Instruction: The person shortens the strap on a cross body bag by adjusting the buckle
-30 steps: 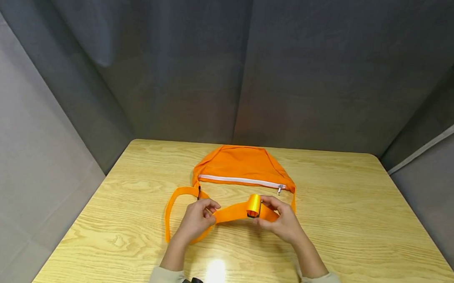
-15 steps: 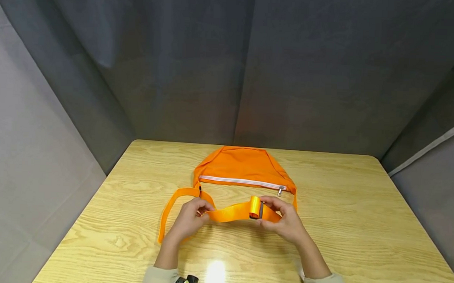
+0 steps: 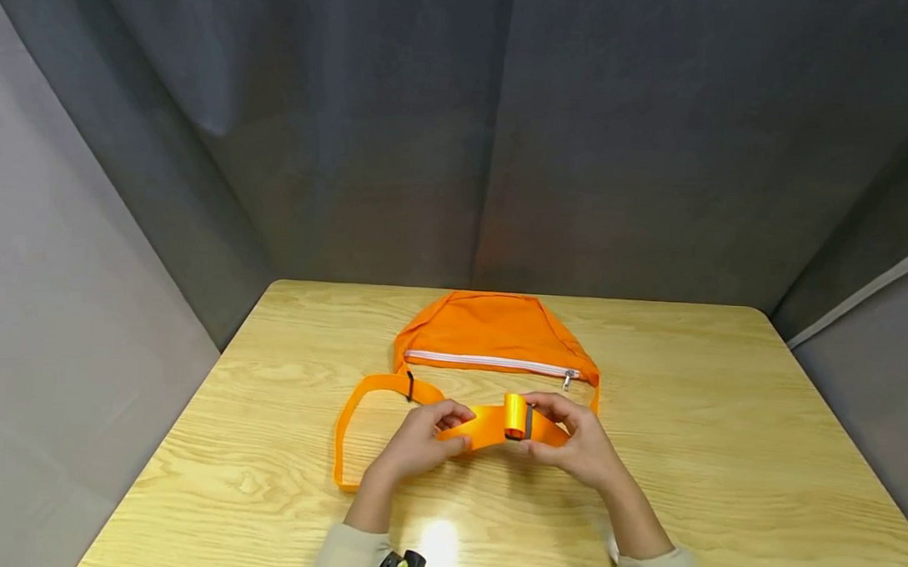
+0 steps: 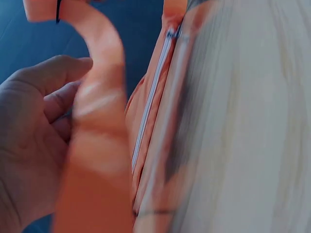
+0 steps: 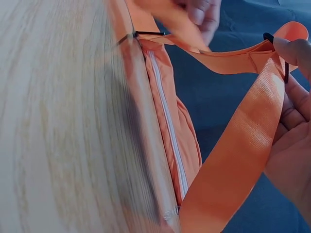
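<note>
An orange bag [image 3: 493, 328] with a white zipper [image 3: 489, 362] lies flat on the wooden table [image 3: 719, 426], its zipper facing me. Its orange strap [image 3: 482, 425] runs between both hands just in front of the bag. My left hand [image 3: 426, 437] pinches the strap left of centre. My right hand [image 3: 576, 442] grips the strap at a raised loop by the black slider buckle [image 3: 528, 421]. In the left wrist view the strap [image 4: 99, 145] passes over curled fingers [image 4: 39, 92]. In the right wrist view the strap [image 5: 243, 145] runs across the palm, with the zipper [image 5: 167, 121] behind.
A loose loop of strap [image 3: 351, 434] lies on the table to the left of my left hand. Dark grey curtains [image 3: 467, 134] close off the table's far edge and both sides. A bright light reflection [image 3: 433, 550] sits near the front edge.
My left hand has slid right along the strap, closer to the buckle. The strap loop on the left has shifted with it. The right hand stays at the buckle.
</note>
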